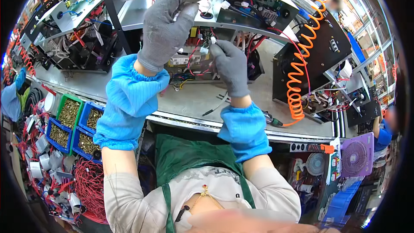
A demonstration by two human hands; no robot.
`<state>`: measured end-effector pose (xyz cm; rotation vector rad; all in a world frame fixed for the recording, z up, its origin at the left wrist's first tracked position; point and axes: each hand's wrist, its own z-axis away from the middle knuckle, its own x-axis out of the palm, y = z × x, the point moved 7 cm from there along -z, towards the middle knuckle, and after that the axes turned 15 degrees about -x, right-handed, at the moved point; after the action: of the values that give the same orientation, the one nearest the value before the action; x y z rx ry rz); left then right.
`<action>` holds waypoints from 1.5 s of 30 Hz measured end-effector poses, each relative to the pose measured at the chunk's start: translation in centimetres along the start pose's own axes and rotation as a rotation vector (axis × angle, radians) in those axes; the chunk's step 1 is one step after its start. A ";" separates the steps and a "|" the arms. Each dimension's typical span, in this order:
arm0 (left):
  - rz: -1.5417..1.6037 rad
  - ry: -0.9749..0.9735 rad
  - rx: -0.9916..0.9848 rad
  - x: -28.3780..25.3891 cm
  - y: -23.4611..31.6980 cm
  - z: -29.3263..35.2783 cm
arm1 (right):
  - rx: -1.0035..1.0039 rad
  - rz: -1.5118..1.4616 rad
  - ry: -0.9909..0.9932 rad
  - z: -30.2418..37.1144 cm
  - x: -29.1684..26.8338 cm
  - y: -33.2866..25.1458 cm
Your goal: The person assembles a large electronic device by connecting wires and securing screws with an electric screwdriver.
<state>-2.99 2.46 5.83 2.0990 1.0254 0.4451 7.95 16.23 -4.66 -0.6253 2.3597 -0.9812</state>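
Both of my hands wear grey knit gloves, with blue sleeve covers on the forearms. My left hand (166, 32) is raised in front of the metal chassis, its fingers curved and its thumb apart from them, with nothing visible in its grasp. Lower and to the right, my right hand (232, 67) pinches a small white wire connector (213, 40) between thumb and fingers. Behind it sits the open chassis (235, 26), with red, black and yellow wires and a circuit board (185, 60) inside. Another pale connector (204, 50) hangs just left of my right fingertips.
An orange coiled air hose (295, 82) runs down to a screwdriver-like tool (272, 119) on the metal bench (258, 95). Screw bins (71, 111) and a heap of red wires (89, 185) lie left. Black housings (312, 56) and a purple fan (356, 155) stand right, with co-workers beyond.
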 end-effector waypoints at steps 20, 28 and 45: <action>-1.399 -0.168 0.494 5.0 -0.9 -2.5 | 0.231 -0.726 0.298 -3.2 3.4 3.6; -1.382 -0.193 0.480 5.1 -1.0 -2.7 | 0.228 -0.809 0.242 -3.7 3.9 3.5; -1.415 -0.111 0.365 5.0 -1.9 -4.1 | 0.304 -1.343 0.065 -1.6 1.3 1.4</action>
<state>-3.28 9.06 7.10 1.1331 2.2513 -0.5907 5.67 17.20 -5.07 -2.1323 1.5428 -1.7960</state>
